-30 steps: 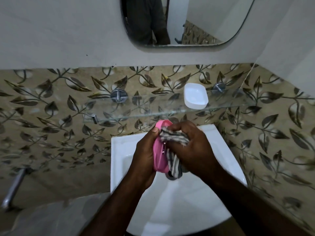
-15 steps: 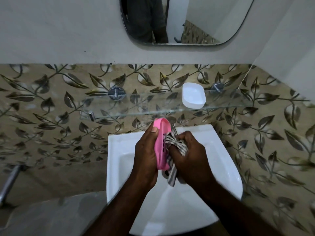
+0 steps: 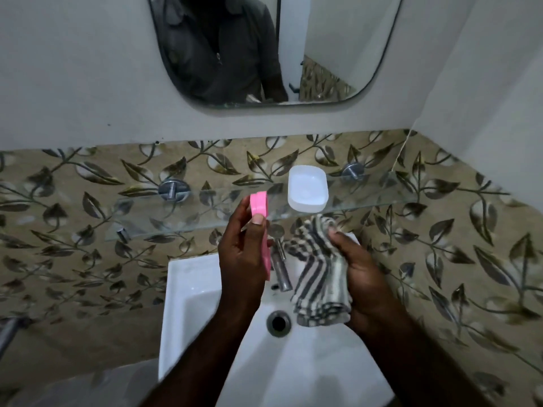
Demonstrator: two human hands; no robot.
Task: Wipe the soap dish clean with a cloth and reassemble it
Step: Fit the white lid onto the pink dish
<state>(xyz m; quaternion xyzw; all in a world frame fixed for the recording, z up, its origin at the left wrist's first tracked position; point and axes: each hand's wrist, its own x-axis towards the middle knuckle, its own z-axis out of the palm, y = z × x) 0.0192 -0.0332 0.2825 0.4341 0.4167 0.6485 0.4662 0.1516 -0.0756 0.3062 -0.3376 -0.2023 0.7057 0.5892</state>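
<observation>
My left hand [image 3: 242,254] holds the pink soap dish part [image 3: 260,207] on edge, upright, above the sink and in front of the glass shelf. To the right, my right hand [image 3: 357,277] grips a folded black-and-white striped cloth [image 3: 318,274], which is apart from the pink part. The white soap dish part [image 3: 307,188] sits on the glass shelf [image 3: 382,192], just right of and beyond the pink part.
A white sink [image 3: 188,292] lies below my hands, with its drain [image 3: 278,323] and a metal tap [image 3: 279,259] between them. A mirror [image 3: 338,54] hangs above on the wall. The leaf-patterned tiles close in on the right. A metal pipe [image 3: 7,333] shows at the far left.
My hands have parted: the cloth has come off the pink part and moved right, while my left hand has lifted the pink part up toward the shelf.
</observation>
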